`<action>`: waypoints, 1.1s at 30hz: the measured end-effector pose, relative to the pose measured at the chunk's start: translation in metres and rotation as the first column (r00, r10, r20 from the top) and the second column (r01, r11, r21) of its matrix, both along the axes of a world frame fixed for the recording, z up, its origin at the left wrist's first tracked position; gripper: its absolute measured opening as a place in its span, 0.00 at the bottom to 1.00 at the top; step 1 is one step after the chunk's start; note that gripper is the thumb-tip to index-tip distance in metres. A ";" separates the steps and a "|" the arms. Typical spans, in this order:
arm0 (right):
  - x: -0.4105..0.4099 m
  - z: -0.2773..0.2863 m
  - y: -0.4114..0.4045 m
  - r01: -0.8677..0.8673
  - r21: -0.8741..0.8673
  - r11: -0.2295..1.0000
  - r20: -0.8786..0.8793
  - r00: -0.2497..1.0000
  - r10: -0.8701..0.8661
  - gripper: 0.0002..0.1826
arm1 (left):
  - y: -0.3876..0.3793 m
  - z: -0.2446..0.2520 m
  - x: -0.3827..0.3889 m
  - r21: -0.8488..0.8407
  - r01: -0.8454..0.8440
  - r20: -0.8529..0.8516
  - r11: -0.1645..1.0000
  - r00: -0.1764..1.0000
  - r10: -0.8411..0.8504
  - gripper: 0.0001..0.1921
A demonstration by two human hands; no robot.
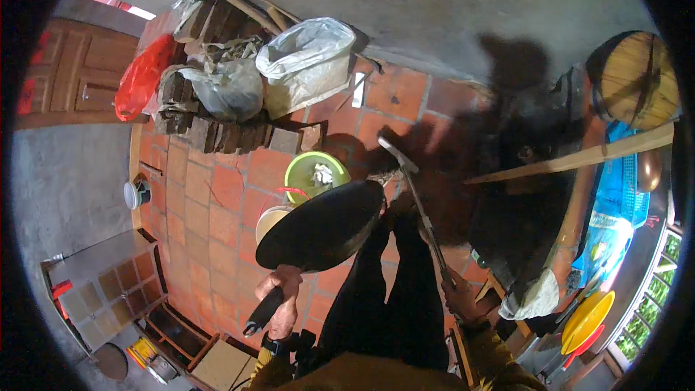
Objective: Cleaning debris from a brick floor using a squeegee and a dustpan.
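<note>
A black wok [320, 228], tilted with its dark side up towards me, is in my left hand [279, 301]. The fingers wrap the black handle [266, 307], which points back towards me. In my right hand [461, 293] is a long-handled tool [423, 209] with a pale crosswise head [397, 153]; its exact kind is hard to tell. That head lies beyond my feet, to the right of the wok and apart from it. Behind the wok stands a lime-green tub [290, 168] with a crumpled white thing [322, 174] inside. The wok partly hides a cream bucket [269, 221] with a red handle.
Stacked bricks [239, 138], a white sack [309, 60] and a red plastic bag [144, 79] lie by the far wall. A blackened hearth [521, 217] is on my right, crossed by a wooden pole [586, 160]. A glass-doored cabinet [111, 293] stands at left.
</note>
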State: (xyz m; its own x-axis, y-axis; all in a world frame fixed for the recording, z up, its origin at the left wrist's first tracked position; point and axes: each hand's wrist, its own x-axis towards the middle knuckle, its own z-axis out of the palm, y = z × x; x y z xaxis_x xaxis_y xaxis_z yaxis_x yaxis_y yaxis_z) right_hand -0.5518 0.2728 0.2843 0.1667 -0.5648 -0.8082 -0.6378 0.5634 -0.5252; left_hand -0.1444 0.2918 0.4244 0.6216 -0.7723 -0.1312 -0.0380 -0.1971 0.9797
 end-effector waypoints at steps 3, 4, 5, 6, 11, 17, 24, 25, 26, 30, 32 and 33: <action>0.011 -0.044 -0.034 -0.381 -0.498 0.779 -0.222 0.924 0.310 0.24 | 0.005 0.000 -0.002 -0.050 0.061 -0.016 0.997 0.998 -0.062 0.10; 0.014 -0.058 -0.041 -0.436 -0.573 0.694 -0.267 0.900 0.345 0.23 | 0.007 0.000 -0.004 -0.015 0.047 -0.007 0.999 0.999 -0.047 0.09; 0.016 -0.082 -0.066 -0.390 -0.603 0.696 -0.230 0.920 0.316 0.22 | 0.007 0.000 -0.005 -0.007 0.067 0.012 0.998 0.998 -0.067 0.09; 0.023 -0.104 -0.088 -0.448 -0.637 0.628 -0.266 0.892 0.366 0.22 | 0.007 0.000 -0.006 -0.002 0.069 0.034 0.998 0.997 -0.069 0.08; 0.048 -0.146 -0.083 -0.710 -0.388 0.587 -0.455 0.702 0.548 0.28 | 0.002 0.007 -0.018 0.019 -0.081 -0.018 0.997 0.997 0.081 0.10; -0.010 -0.074 -0.002 -0.649 -0.136 0.749 -0.270 0.751 0.602 0.32 | -0.004 0.015 -0.022 0.108 -0.112 0.095 0.988 0.990 0.102 0.06; -0.051 -0.042 -0.055 -0.572 -0.380 0.727 -0.262 0.820 0.508 0.32 | -0.034 0.027 -0.044 0.086 -0.179 0.173 0.980 0.972 0.162 0.09; -0.051 -0.052 -0.064 -0.577 -0.371 0.728 -0.289 0.817 0.500 0.31 | -0.042 0.030 -0.048 0.043 -0.180 0.142 0.983 0.975 0.173 0.10; -0.050 -0.064 -0.068 -0.591 -0.388 0.708 -0.300 0.807 0.509 0.31 | -0.049 0.035 -0.053 0.011 -0.178 0.108 0.984 0.978 0.176 0.10; -0.051 -0.099 -0.057 -0.549 -0.311 0.776 -0.301 0.831 0.468 0.30 | -0.084 0.051 -0.072 -0.050 -0.089 0.118 0.995 0.989 0.095 0.11; -0.060 -0.094 -0.041 -0.450 -0.313 0.836 -0.203 0.892 0.404 0.29 | -0.105 0.054 -0.080 -0.054 -0.032 0.122 0.998 0.992 0.038 0.11; -0.069 -0.083 -0.033 -0.380 -0.380 0.844 -0.117 0.924 0.363 0.28 | -0.117 0.054 -0.083 -0.085 -0.030 0.099 0.996 0.994 0.038 0.11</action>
